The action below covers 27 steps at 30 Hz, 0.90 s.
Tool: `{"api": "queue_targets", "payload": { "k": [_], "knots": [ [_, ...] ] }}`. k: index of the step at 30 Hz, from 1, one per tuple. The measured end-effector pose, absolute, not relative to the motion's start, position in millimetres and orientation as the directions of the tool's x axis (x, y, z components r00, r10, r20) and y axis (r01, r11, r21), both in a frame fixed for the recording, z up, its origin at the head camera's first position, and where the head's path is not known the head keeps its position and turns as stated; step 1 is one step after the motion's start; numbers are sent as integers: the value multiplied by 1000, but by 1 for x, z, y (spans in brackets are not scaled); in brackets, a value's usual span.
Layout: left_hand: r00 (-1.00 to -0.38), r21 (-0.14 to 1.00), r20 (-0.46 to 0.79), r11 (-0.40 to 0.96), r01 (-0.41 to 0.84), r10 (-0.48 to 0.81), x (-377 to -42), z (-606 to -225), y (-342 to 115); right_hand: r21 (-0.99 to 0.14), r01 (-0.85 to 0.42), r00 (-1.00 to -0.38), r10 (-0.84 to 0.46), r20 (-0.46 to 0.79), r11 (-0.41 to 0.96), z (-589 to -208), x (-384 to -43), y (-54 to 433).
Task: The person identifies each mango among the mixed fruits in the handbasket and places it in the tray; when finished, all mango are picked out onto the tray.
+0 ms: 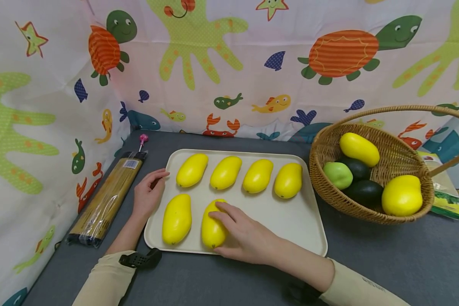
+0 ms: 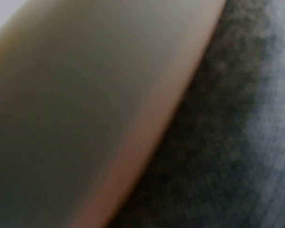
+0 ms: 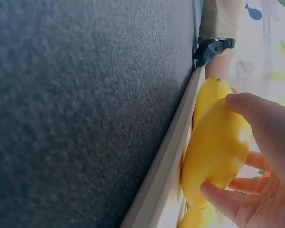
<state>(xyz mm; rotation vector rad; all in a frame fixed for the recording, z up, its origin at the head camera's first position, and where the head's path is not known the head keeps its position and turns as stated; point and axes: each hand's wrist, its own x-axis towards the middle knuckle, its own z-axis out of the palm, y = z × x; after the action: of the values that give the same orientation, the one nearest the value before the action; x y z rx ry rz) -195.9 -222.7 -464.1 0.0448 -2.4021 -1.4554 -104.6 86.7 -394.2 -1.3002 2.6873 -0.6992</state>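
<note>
Several yellow mangoes lie on a cream tray (image 1: 275,225): a back row, plus two in front. In the head view my right hand (image 1: 248,238) holds the front mango on the right (image 1: 213,225), thumb at its near end and fingers at its far end. The right wrist view shows the fingers of that hand (image 3: 270,156) spread around the same mango (image 3: 216,152). Beside it lies the other front mango (image 1: 177,219). My left hand (image 1: 149,193) touches the tray's left rim with its fingertips. The left wrist view is too blurred to show the fingers.
Right of the tray stands a wicker basket (image 1: 344,208) with yellow fruits, a green fruit (image 1: 338,175) and dark fruits. A plastic-wrapped bundle (image 1: 107,199) lies on the left, a pink-topped stick (image 1: 143,139) behind it. A packet (image 1: 445,199) lies behind the basket. Printed cloth hangs around the table.
</note>
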Motion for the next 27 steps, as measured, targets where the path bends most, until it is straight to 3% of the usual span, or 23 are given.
{"api": "queue_targets", "payload": {
  "k": [11, 27],
  "knots": [
    [-946, 870, 258, 474, 138, -198, -196, -465, -223, -408, -770, -601, -772, 206, 490, -398, -103, 90],
    [-949, 865, 251, 484, 131, -191, -196, -466, -224, -354, -781, -609, -754, 247, 515, -401, -109, 86]
  ]
}}
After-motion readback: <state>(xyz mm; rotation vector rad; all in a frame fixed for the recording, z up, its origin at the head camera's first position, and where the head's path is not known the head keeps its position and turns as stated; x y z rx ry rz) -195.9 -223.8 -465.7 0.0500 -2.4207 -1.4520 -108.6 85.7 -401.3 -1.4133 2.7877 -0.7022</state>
